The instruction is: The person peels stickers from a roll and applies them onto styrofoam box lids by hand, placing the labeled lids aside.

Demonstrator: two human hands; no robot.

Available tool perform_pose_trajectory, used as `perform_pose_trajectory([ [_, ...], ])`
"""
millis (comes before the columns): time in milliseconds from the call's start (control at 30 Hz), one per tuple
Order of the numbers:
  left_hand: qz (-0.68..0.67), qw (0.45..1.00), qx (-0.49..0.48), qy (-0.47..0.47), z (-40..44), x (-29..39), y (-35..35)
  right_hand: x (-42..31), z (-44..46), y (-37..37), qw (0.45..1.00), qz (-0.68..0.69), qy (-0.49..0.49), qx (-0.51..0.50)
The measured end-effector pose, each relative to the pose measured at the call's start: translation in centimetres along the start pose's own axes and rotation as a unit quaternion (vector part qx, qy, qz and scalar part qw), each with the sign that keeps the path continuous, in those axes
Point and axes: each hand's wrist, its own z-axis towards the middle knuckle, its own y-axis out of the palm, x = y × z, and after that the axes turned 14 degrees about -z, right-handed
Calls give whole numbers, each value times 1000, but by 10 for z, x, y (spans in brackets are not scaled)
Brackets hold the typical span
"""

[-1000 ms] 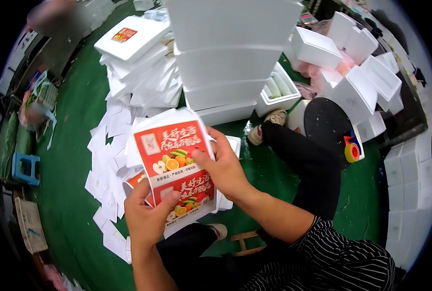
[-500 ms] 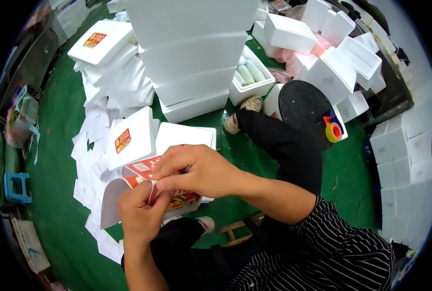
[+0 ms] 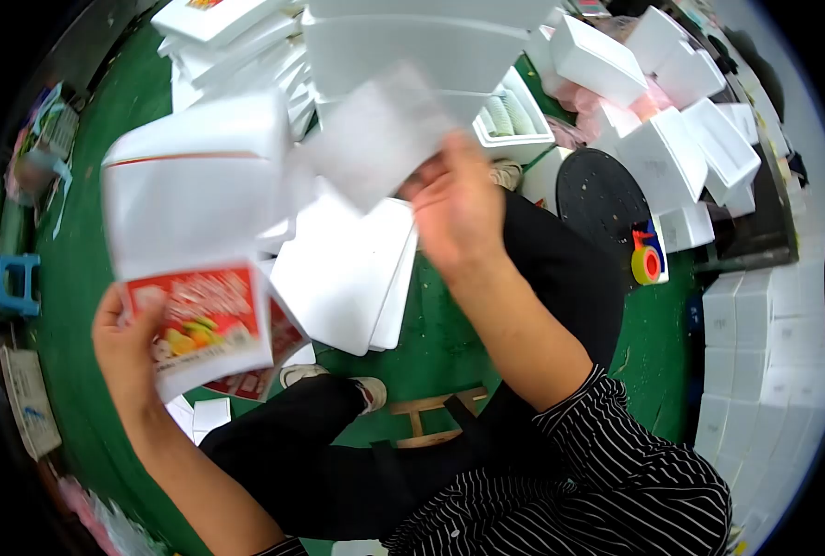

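Observation:
My left hand [image 3: 130, 347] is closed on a bundle of red printed labels [image 3: 210, 315] with fruit pictures, thumb on top. A white sheet [image 3: 195, 208] with a thin red line near its top rises from the bundle. Out to the right, my right hand [image 3: 459, 208] has its fingers closed on a greyish-white paper sheet [image 3: 380, 139], blurred by motion. Between and below the hands, white foam lids [image 3: 343, 273] lie overlapping, with no label on the faces I see.
Tall stacked white foam boxes [image 3: 422, 56] stand ahead, beside a pile of lids [image 3: 227, 42]. At right are a round black lid [image 3: 602, 199] with a yellow-red tape roll [image 3: 646, 265] and several foam boxes [image 3: 663, 162]. A blue stool [image 3: 16, 283] is far left.
My hands have moved apart: the left went left with the labels, the right went up and right with a white sheet. The view has shifted, and the labelled lid in front is hidden.

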Motion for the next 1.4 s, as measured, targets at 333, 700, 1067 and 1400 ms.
perform_pose_trajectory([
  [333,-78,968,221,94,12,4,-25,228,12,-155,471,-701,-131,-520],
  [700,-25,975,206,82,21,-7,-17,241,58,-147,427,-844,-65,-317],
  [1067,-215,908,321,159,9,11,-47,139,106,-203,546,-817,148,-107],
  [1400,-279,877,343,187,7,18,-42,164,109,-117,792,-560,241,-14],
])
